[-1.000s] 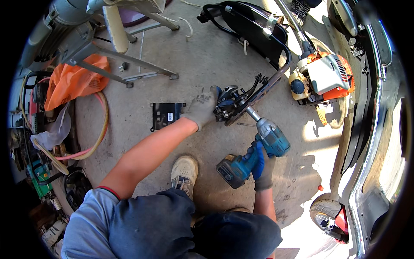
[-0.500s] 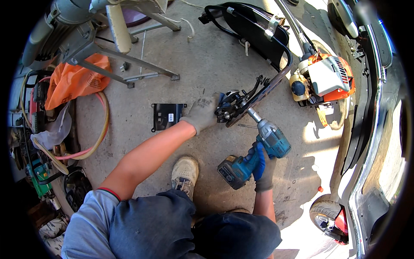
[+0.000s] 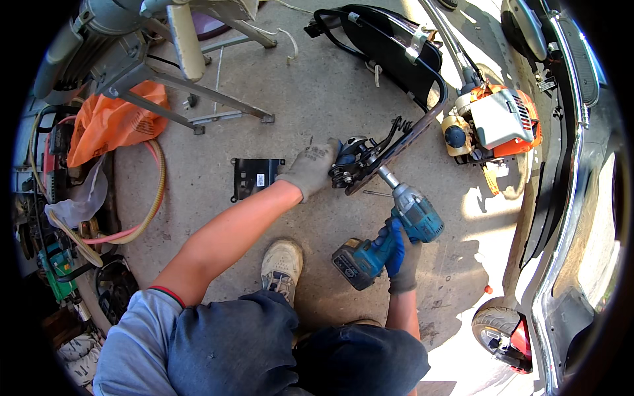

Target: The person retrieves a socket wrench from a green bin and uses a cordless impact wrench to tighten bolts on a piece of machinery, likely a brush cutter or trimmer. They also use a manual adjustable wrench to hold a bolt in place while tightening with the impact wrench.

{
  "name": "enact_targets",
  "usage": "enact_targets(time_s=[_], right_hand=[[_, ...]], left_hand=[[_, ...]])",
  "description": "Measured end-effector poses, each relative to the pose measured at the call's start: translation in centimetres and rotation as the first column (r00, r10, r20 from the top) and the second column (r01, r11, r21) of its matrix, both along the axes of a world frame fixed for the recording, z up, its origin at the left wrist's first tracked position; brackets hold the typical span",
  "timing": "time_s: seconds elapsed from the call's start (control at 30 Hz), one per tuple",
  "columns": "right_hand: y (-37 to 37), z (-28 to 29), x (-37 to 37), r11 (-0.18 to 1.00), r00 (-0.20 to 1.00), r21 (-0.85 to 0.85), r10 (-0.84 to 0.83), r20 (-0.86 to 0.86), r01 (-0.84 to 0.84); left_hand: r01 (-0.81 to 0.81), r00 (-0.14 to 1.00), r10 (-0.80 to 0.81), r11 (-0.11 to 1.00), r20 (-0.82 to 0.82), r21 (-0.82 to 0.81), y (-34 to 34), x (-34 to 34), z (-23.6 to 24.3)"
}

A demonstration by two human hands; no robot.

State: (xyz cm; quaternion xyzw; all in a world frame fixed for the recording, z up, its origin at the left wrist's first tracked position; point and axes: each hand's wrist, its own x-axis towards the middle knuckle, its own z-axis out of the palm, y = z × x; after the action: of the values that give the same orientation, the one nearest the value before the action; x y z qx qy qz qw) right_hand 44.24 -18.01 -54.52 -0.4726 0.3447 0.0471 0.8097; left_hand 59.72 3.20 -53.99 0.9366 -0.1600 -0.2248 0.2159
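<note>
My right hand, in a grey and blue glove, is wrapped round the grip of a teal cordless impact wrench with a battery at its base. The wrench's long silver socket meets a flat black bar. My left hand, gloved too, grips a black metal mechanism on the other side of that bar; its fingertips are hidden behind the mechanism. A small coil spring shows above. The bar runs up into a bent black tubular frame.
A black bracket plate lies left of my hand. An orange and white engine tool stands at the right, near a long black vehicle body panel. Metal stand legs, an orange bag and looped hoses are at the left.
The wrench and both hands have barely moved; the socket stays at the bar. The whole view has shifted very slightly.
</note>
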Motion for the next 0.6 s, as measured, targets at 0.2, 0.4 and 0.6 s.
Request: enact_targets(time_s=[0.2,0.4,0.6], right_hand=[[-0.1,0.0,0.0,1.000,1.000,-0.012,-0.003,-0.012,0.003],[-0.3,-0.5,-0.3,1.000,0.999,-0.006,0.023,-0.032,-0.023],[-0.4,-0.7,-0.3,0.995,1.000,0.102,0.025,-0.007,-0.024]], left_hand=[[0.008,0.999,-0.009,1.000,-0.046,-0.025,0.0,0.1,0.1],[-0.027,0.992,0.030,0.999,0.125,-0.024,0.0,-0.5,-0.7],[0.023,1.000,-0.023,1.000,0.005,-0.003,-0.1,0.2,0.1]])
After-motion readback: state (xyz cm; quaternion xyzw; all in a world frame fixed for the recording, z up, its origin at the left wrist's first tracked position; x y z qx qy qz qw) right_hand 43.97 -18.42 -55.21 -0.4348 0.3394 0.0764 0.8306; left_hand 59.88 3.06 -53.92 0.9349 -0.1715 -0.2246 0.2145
